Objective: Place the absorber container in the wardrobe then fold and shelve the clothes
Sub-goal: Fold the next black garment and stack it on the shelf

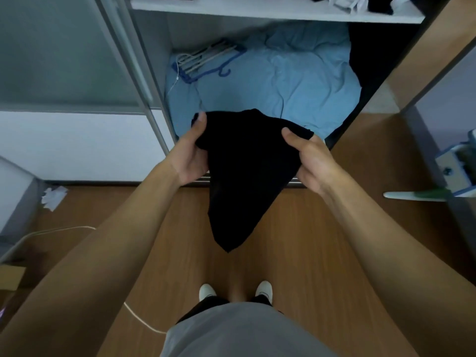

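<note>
Your left hand point(192, 153) and right hand point(310, 161) grasp the black garment point(244, 176) at frame centre; its hanging tip may fold crookedly.

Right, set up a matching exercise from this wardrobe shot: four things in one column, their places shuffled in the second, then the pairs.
Things
1. black garment
2. hangers
3. crumpled white paper
4. light blue bedding

Places
A. on the wooden floor, far left
B. gripped by the left hand and the right hand
C. filling the bottom of the wardrobe, under the shelf
D. lying on top of the bedding, back left

Pairs: 1-B, 2-D, 3-A, 4-C
</note>
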`<state>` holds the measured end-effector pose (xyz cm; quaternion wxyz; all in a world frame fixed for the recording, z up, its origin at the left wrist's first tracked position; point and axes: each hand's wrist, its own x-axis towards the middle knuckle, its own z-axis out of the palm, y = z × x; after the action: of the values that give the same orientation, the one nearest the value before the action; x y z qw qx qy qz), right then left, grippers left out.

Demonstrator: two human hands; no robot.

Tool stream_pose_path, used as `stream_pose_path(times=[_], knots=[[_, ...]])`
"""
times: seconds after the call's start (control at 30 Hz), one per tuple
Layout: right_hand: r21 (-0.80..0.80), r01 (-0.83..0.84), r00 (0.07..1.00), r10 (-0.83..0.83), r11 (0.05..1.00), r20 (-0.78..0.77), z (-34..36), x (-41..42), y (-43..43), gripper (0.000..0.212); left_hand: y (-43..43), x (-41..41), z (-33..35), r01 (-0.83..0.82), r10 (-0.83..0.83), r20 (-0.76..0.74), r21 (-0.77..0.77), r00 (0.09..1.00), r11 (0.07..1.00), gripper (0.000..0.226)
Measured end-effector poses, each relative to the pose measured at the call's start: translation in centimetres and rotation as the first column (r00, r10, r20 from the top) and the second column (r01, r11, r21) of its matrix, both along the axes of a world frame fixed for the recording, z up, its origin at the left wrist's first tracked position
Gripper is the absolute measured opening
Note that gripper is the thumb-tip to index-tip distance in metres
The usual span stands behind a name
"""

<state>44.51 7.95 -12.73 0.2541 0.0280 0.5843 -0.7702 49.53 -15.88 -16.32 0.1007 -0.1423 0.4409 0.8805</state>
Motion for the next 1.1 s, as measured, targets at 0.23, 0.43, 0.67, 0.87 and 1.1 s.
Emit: stream_pose_path(times=[0.23,0.43,0.67,0.87,1.1], knots=[[-0.011,0.015,0.998,-0.014,1.000,0.056,0.4,-0.4,0.5,0.031,1.2,-1.1,-0.4,-0.262,0.298,0.060,-0.335,0.953,0.905,0.025],[-0.018,0.052,0.997,-0.051,0.998,0.053,-0.4,0.6,-0.3,0.035,2.6,-2.0,1.3,-0.285,0.308,0.193,-0.140,0.931,0.948,0.029],[0.126,-0.052,0.999,0.052,0.991,0.000,-0.7,0.6,0.0,0.028,1.3,-0.5,0.4,-0.008,0.068,0.185,-0.306,0.980,0.952,0.043],[-0.085,0.062,0.963,-0.038,0.994,0.267,0.0,-0.5,0.6,0.038,1.9,-1.1,0.4,-0.162,0.204,0.122,-0.286,0.971,0.944,0.017],[0.144,-0.014,0.997,0.003,0.989,0.078,-0.9,-0.2,0.4,0.031,1.0,-0.1,-0.7,0.161,-0.160,0.022,-0.225,0.987,0.961,0.032]])
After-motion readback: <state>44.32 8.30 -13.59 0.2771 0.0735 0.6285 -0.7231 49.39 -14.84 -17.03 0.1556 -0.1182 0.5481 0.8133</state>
